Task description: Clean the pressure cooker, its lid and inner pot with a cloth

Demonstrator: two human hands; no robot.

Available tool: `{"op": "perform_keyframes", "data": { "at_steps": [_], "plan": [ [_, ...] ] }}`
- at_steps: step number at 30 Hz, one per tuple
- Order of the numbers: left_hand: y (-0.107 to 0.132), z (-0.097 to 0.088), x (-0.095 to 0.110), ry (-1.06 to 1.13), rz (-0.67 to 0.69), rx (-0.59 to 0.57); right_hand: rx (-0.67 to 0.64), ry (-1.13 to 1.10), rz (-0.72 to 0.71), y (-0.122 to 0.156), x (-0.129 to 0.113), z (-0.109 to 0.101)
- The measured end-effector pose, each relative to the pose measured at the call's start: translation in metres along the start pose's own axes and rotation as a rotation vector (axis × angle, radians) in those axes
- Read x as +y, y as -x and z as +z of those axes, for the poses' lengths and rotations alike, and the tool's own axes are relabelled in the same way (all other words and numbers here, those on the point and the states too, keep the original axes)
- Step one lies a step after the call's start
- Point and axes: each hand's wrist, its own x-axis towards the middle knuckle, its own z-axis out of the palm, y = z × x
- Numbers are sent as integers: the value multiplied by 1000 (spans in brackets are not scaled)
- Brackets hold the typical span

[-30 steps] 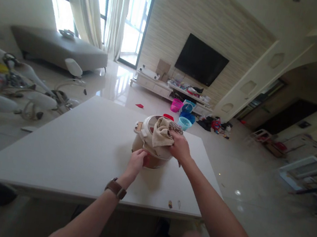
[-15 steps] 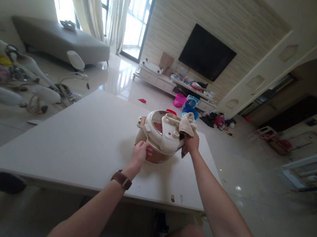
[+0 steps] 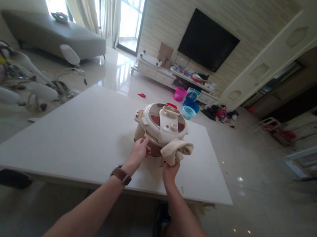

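Observation:
A cream-coloured electric pressure cooker (image 3: pixel 161 128) with a brown lower body stands on the white table (image 3: pixel 83 134). Its lid, with a handle and a round knob on top, sits on it. At the cooker's front left, my left hand (image 3: pixel 140 151) has its fingers curled and its thumb up against the part just under the lid's edge. My right hand (image 3: pixel 170 173) grips a beige cloth (image 3: pixel 175 151), bunched up at the cooker's front right. The cloth covers part of the cooker's side, and it partly hides the right fingers.
On the floor beyond the table are a pink basket (image 3: pixel 180 94) and a light blue basket (image 3: pixel 188 112). White exercise-like equipment (image 3: pixel 39 91) stands left of the table. A television (image 3: pixel 209 40) hangs over a low cabinet (image 3: pixel 156 73). A grey bench (image 3: pixel 57 36) is by the window.
My right hand has brought the cloth from the cooker's right side round to its front right. More of the lid's right part shows. My left hand stays at the front left.

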Motion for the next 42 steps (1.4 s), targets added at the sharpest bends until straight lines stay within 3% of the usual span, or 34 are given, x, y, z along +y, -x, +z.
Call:
{"op": "perform_keyframes", "data": {
  "at_steps": [2, 4, 9, 13, 22, 30, 33, 37, 42],
  "plan": [
    [-4, 3, -3, -6, -4, -8, 30, 11, 47, 14, 11, 8],
    [-10, 5, -6, -32, 16, -2, 36, 25, 68, 10, 19, 13],
    [-25, 5, -10, -183, 156, 60, 189, 34, 154, -44, 34, 14],
    [-29, 5, -11, -222, 201, 68, 149, 16, 335, -72, 48, 13],
    [-31, 6, -14, -156, 206, 77, 189, -153, 392, -13, 55, 34],
    [-35, 4, -17, -155, 222, 97, 241, -269, 561, -30, 47, 39],
    [-38, 3, -19, -161, 225, 103, 246, -312, 590, -22, 41, 42],
    [-41, 2, -23, -146, 212, 111, 257, -430, 554, -7, 22, 43],
    [-41, 1, -24, -162, 215, 106, 301, -528, 473, -10, -1, 32]
  ]
}}
